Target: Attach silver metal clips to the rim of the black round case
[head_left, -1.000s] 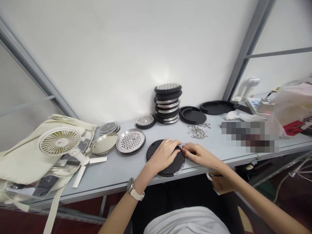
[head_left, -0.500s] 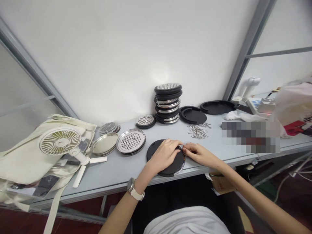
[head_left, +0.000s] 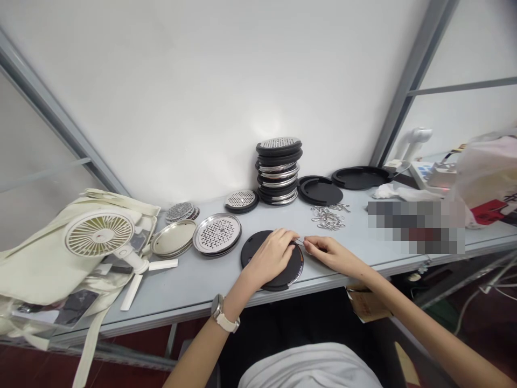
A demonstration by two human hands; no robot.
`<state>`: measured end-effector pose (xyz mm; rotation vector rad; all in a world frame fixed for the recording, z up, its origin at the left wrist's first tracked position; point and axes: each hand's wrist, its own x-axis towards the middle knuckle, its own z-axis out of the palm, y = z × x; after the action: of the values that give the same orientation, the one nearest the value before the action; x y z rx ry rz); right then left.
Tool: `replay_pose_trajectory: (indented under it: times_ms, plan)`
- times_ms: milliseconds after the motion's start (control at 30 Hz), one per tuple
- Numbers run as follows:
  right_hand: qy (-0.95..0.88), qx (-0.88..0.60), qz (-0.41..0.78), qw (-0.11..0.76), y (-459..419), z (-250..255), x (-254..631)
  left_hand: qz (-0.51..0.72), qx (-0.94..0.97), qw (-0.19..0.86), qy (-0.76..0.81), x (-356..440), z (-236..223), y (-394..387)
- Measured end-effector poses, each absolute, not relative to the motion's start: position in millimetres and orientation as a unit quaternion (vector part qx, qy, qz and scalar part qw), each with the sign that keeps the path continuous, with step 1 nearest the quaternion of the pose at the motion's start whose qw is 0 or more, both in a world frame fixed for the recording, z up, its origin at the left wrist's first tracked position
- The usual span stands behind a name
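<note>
My left hand (head_left: pixel 273 251) lies across a black round disc (head_left: pixel 285 275) near the table's front edge, fingers curled over its far right rim and holding it down. A shiny metal edge shows along the disc's right side. My right hand (head_left: pixel 329 253) is just right of the disc, thumb and forefinger pinched on a thin metal wire clip (head_left: pixel 299 241) that reaches to the left fingertips. How the clip meets the rim is hidden by the fingers. A loose pile of wire clips (head_left: pixel 329 217) lies beyond my right hand.
Behind stands a tall stack of black-rimmed metal graters (head_left: pixel 278 172). Black round trays (head_left: pixel 321 191) lie to its right. Perforated metal plates (head_left: pixel 217 234) and plain metal discs (head_left: pixel 175 237) sit left. A white fan (head_left: pixel 99 236) and cream bag (head_left: pixel 36 253) fill the far left.
My right hand has drawn slightly right from the disc's rim, and more of the wire now shows between the hands. The disc has shifted slightly left under my left hand.
</note>
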<state>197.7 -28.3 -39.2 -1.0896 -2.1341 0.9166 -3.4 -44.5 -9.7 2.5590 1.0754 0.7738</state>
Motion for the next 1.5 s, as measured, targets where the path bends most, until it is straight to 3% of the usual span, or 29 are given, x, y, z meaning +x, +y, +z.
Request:
replay_pose_trajectory:
  times_ms: [433,767,1500]
  plan:
    - [-0.838,-0.394,0.261,0.273,-31.1,-37.6,193.9,0.286,0.847,0.25,0.371,-2.7,-16.3,-46.4]
    - [-0.848,-0.392,0.249,0.256,-26.9,-44.6,197.7,0.266,0.867,0.137,0.398,-3.3,-16.7,-44.9]
    - [-0.833,-0.399,0.276,0.268,-28.8,-42.6,195.7,0.265,0.876,0.115,0.385,-3.0,-14.8,-45.3]
